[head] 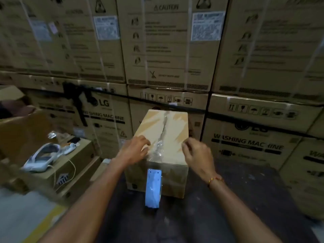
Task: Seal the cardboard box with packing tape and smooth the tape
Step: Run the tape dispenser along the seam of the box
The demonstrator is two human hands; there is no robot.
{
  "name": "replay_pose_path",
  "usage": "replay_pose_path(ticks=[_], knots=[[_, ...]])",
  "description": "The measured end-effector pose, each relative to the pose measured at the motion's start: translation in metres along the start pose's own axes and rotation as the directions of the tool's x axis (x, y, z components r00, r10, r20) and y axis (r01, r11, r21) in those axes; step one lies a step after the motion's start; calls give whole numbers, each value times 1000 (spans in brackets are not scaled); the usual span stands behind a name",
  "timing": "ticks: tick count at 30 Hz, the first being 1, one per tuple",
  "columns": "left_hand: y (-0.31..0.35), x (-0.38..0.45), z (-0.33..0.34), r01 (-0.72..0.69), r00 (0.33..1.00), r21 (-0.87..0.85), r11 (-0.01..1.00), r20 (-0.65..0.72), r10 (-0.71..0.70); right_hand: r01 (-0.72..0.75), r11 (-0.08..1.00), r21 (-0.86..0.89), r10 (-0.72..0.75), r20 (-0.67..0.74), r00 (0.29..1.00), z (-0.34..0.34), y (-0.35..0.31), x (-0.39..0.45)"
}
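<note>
Taping barely begun, most of the seam still bare.

Head view: the cardboard box (160, 148) sits mid-frame; crumpled tape (157, 149) covers only the near seam, the roll (152, 188) hanging down its front. Left hand (135, 149) lies flat, fingers spread, holding nothing; right hand (197, 155) hovers, fingers loosely curled, empty. Far seam and smoothing remain.

one small cardboard box (161, 137), one blue tape dispenser (153, 188), two hands (135, 148)

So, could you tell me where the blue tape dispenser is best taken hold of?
Probably around the lower end of the blue tape dispenser, coming from the near side. It hangs upright against the box's front face, its top by the tape, the bottom end free.
</note>
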State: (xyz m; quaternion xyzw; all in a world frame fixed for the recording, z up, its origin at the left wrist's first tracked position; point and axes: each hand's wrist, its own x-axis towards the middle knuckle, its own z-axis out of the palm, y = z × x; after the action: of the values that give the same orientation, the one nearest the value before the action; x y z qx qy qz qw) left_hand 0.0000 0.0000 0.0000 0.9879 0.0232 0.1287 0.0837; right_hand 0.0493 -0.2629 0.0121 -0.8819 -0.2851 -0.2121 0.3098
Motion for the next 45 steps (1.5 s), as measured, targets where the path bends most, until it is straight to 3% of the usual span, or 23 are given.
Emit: replay_pose_path(ticks=[3, 5, 7, 9, 13, 21, 37, 41, 43, 45], knots=[[-22, -15, 26, 7, 980, 14, 1000, 197, -10, -162, 983, 80, 144, 200, 969, 58, -2, -38], [-37, -20, 46, 36, 956, 95, 995, 286, -61, -303, 946, 117, 239, 380, 894, 92, -9, -68], [-51, -20, 57, 137, 932, 118, 984, 320, -168, -404, 901, 158, 290, 475, 831, 115, -17, -85], [-60, -24, 66, 258, 915, 7, 966, 318, -247, -488, 847, 212, 325, 518, 791, 130, -24, -99], [-56, -30, 75, 303, 934, -157, 940, 246, -260, -589, 764, 264, 427, 476, 768, 144, -31, -108], [-3, -46, 89, 320, 943, -96, 943, 130, -307, -685, 693, 224, 581, 389, 715, 127, -3, -118], [82, -87, 85, 328, 943, -62, 943, 78, -323, -578, 808, 114, 500, 387, 775, 66, 41, -151], [102, -99, 75, 315, 948, 128, 941, -3, -317, -590, 789, 175, 493, 392, 776, 53, 45, -166], [109, -86, 70, 294, 956, 145, 945, -65, -287, -580, 782, 229, 475, 384, 792, 51, 45, -171], [117, -63, 72, 175, 984, 113, 978, -10, -175, -562, 790, 246, 455, 378, 806, 50, 47, -174]])
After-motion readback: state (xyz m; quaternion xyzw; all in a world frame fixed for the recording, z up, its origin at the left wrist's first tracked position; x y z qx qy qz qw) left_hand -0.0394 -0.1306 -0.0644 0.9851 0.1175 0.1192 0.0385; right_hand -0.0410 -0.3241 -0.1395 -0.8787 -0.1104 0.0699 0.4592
